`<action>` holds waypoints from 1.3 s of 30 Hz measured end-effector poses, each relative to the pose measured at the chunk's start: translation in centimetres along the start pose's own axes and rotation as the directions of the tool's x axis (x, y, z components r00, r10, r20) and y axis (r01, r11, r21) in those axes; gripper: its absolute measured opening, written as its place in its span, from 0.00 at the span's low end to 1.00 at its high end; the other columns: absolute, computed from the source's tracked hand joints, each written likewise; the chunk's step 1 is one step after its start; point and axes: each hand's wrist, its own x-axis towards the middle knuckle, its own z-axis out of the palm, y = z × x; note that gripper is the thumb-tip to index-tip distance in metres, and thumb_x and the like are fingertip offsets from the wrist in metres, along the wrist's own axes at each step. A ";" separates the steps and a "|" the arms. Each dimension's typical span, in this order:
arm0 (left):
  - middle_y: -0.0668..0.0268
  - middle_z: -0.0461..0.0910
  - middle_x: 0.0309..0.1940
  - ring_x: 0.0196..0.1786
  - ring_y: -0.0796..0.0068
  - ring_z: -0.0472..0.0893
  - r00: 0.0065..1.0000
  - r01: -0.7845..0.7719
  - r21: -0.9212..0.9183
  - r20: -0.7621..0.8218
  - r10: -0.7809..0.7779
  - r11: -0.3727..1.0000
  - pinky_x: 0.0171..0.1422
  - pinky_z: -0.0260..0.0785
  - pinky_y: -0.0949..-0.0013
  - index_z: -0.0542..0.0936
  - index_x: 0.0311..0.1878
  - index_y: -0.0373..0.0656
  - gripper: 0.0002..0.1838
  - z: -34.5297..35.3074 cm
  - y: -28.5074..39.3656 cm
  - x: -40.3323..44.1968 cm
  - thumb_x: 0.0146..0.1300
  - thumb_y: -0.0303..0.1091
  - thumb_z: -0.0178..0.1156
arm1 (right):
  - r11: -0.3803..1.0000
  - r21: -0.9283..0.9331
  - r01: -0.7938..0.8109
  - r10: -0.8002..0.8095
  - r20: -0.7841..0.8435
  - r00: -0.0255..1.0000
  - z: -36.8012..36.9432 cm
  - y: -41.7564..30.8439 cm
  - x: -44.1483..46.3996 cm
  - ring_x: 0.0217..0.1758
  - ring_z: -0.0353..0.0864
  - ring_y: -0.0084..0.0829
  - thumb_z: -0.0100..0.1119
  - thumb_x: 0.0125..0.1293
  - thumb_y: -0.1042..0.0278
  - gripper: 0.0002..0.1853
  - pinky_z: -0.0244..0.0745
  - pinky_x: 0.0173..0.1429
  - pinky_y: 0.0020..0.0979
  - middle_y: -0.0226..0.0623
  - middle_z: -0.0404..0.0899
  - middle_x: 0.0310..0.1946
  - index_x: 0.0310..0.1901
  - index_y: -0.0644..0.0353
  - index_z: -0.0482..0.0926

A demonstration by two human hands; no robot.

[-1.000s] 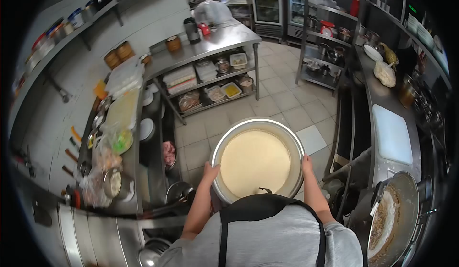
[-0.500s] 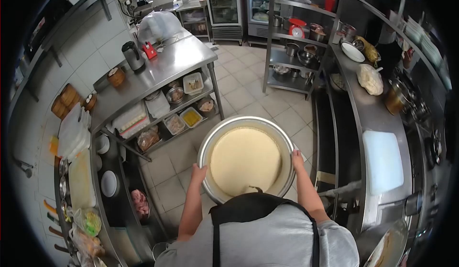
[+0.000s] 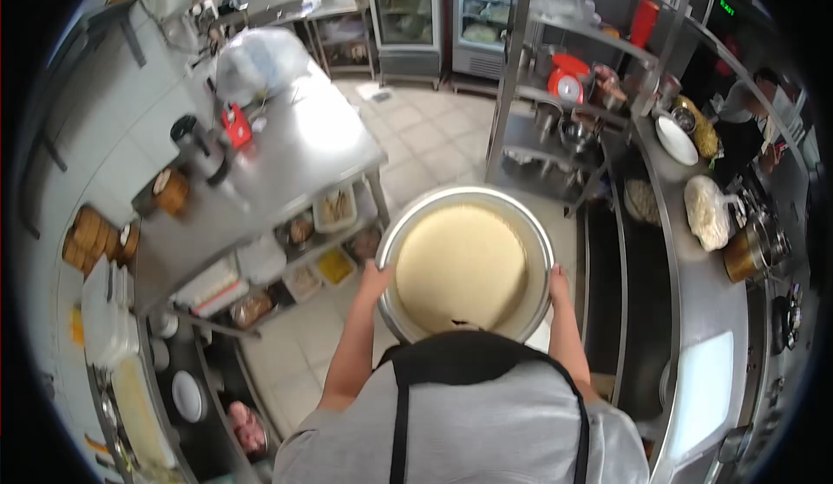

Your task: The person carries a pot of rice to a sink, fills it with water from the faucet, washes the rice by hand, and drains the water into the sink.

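A large round metal pot [image 3: 540, 232] is held out in front of my body, filled with a smooth pale-yellow mass [image 3: 460, 267]. On its left side my left hand [image 3: 376, 279] is closed around the rim. My right hand [image 3: 558, 283] grips the opposite side of the same pot. Both arms reach forward, and the pot's near edge is hidden by my black apron [image 3: 468, 360]. Whether the contents are liquid or set, I cannot tell.
A steel table [image 3: 304, 137] with loaded lower shelves stands to the left. Ahead right is a steel rack [image 3: 542, 146] of pots. Along the right runs a counter [image 3: 707, 289], with another person [image 3: 746, 124] behind it. Tiled floor [image 3: 416, 128] leads to glass-door fridges [image 3: 405, 24].
The view has moved forward along the aisle: the table, rack and right counter have come closer or slid back. The person at the right shows more. Both hands still hold the pot.
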 end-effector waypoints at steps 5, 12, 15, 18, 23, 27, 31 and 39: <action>0.48 0.76 0.37 0.43 0.56 0.76 1.000 0.004 -0.028 0.021 -0.003 1.000 0.47 0.66 0.61 0.70 0.44 0.30 0.25 3.7 3.0 12.4 0.49 0.43 0.57 | 0.994 0.086 -0.072 0.066 0.062 0.996 0.3 -7.6 6.7 0.53 0.72 0.42 0.39 0.66 0.48 0.25 0.65 0.55 0.36 0.51 0.73 0.48 0.52 0.63 0.69; 0.46 0.75 0.38 0.43 0.54 0.75 0.986 0.145 -0.045 -0.078 -0.148 0.988 0.49 0.65 0.60 0.69 0.44 0.30 0.28 10.3 4.4 27.3 0.48 0.46 0.58 | 0.999 -0.046 0.022 -0.021 0.016 1.000 6.1 -15.2 21.6 0.41 0.76 0.38 0.43 0.65 0.48 0.23 0.68 0.46 0.34 0.46 0.77 0.37 0.44 0.62 0.72; 0.47 0.75 0.38 0.42 0.53 0.75 0.962 0.204 -0.031 -0.179 -0.207 0.978 0.49 0.65 0.59 0.69 0.46 0.29 0.30 12.4 2.2 33.3 0.48 0.46 0.58 | 0.986 -0.113 0.125 -0.114 0.096 0.989 10.4 -16.6 33.1 0.46 0.75 0.46 0.42 0.65 0.47 0.23 0.67 0.48 0.38 0.50 0.76 0.40 0.45 0.62 0.71; 0.47 0.75 0.39 0.43 0.53 0.75 0.951 0.147 -0.118 -0.255 -0.173 0.982 0.50 0.65 0.59 0.67 0.48 0.29 0.31 12.9 4.0 39.6 0.49 0.46 0.58 | 0.950 -0.211 0.229 -0.198 0.159 0.967 13.9 -27.3 40.4 0.48 0.72 0.48 0.38 0.66 0.49 0.24 0.65 0.52 0.38 0.52 0.74 0.45 0.48 0.63 0.71; 0.48 0.75 0.40 0.44 0.54 0.75 0.821 0.204 -0.172 -0.505 -0.264 0.964 0.50 0.65 0.61 0.66 0.50 0.29 0.28 10.6 9.2 41.9 0.54 0.43 0.57 | 0.926 -0.227 0.301 -0.214 0.342 0.915 25.7 -31.9 49.4 0.50 0.72 0.46 0.39 0.66 0.50 0.21 0.65 0.52 0.37 0.51 0.74 0.45 0.48 0.61 0.70; 0.48 0.74 0.42 0.46 0.56 0.75 0.777 0.221 -0.268 -0.533 -0.335 0.938 0.51 0.65 0.62 0.66 0.51 0.30 0.27 8.8 7.6 49.3 0.55 0.40 0.57 | 0.939 -0.121 0.321 -0.239 0.443 0.864 34.3 -36.2 54.3 0.49 0.72 0.43 0.39 0.67 0.52 0.21 0.65 0.52 0.37 0.51 0.74 0.44 0.47 0.61 0.70; 0.49 0.75 0.43 0.47 0.59 0.75 0.740 0.184 -0.290 -0.588 -0.327 0.939 0.52 0.65 0.64 0.67 0.51 0.31 0.25 6.0 9.2 59.8 0.54 0.39 0.57 | 0.928 -0.145 0.345 -0.252 0.440 0.862 41.6 -42.5 61.0 0.49 0.72 0.42 0.39 0.67 0.51 0.20 0.65 0.51 0.37 0.51 0.74 0.42 0.45 0.62 0.70; 0.60 0.73 0.31 0.34 0.70 0.71 0.762 0.154 -0.382 -0.541 -0.356 0.911 0.42 0.65 0.67 0.70 0.43 0.32 0.19 1.2 9.6 78.4 0.53 0.37 0.58 | 0.937 0.013 0.350 -0.315 0.469 0.825 53.1 -52.7 70.1 0.37 0.74 0.39 0.42 0.66 0.51 0.20 0.68 0.44 0.34 0.46 0.75 0.32 0.40 0.62 0.71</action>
